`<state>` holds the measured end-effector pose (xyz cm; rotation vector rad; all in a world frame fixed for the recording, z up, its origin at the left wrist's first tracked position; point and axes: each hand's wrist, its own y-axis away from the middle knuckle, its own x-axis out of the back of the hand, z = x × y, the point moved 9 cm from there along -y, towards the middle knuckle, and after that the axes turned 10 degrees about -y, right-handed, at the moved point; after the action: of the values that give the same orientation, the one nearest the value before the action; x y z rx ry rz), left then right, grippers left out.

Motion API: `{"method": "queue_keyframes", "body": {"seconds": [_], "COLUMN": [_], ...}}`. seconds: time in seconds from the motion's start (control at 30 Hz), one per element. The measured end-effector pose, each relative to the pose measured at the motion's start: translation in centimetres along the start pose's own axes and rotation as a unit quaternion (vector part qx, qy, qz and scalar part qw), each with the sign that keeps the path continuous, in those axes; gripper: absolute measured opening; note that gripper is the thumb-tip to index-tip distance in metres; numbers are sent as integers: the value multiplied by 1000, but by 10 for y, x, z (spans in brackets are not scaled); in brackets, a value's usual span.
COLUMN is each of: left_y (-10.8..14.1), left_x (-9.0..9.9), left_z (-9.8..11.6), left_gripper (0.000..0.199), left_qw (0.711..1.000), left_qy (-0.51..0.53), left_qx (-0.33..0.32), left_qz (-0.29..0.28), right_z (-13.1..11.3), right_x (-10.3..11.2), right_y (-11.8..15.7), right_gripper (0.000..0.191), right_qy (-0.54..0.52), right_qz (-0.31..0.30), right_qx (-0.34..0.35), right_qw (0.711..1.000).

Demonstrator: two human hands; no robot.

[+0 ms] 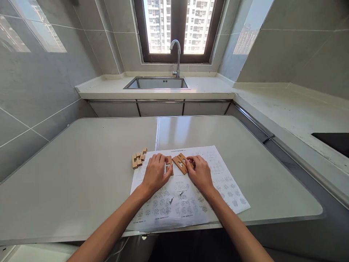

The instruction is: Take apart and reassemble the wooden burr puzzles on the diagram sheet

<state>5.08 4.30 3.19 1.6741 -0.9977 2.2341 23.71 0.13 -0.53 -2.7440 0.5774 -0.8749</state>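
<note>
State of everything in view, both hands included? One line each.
Left hand: gripping left wooden piece
Right hand: fingers on slanted wooden pieces
Left wooden piece: flat, near upright to viewer
Slanted wooden pieces: flat, side by side
Small blocks: clustered, left
Printed sheet: spread out
Faucet: no flow visible
Window: looks shut

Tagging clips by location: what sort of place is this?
Most likely a home kitchen: a sink set into a pale counter, a curved faucet behind it, and a window above facing apartment-style blocks.
</note>
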Motion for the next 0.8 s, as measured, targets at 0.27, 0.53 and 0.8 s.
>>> {"method": "queue_keyframes", "body": {"seconds": [0.27, 0.53, 0.8], "left_y": [0, 0, 2], "left_x": [1, 3, 4], "left_z": [-1, 1, 12], "left_gripper": [8, 9, 22], "left_qw": [1000, 999, 997], "left_qy": [17, 39, 57], "left_qx": [-1, -8, -54], "left_qz": [11, 18, 4], "right_z": [1, -5, -8], "right_x": [-1, -2, -6], "right_y": [0, 0, 2], "right_gripper": [25, 26, 24], "right_qy": [-9, -15, -25], "right_qz": [-4, -17, -31], "right_qx": [-2, 9, 27], "right_qw": [1000, 1000, 999]}}
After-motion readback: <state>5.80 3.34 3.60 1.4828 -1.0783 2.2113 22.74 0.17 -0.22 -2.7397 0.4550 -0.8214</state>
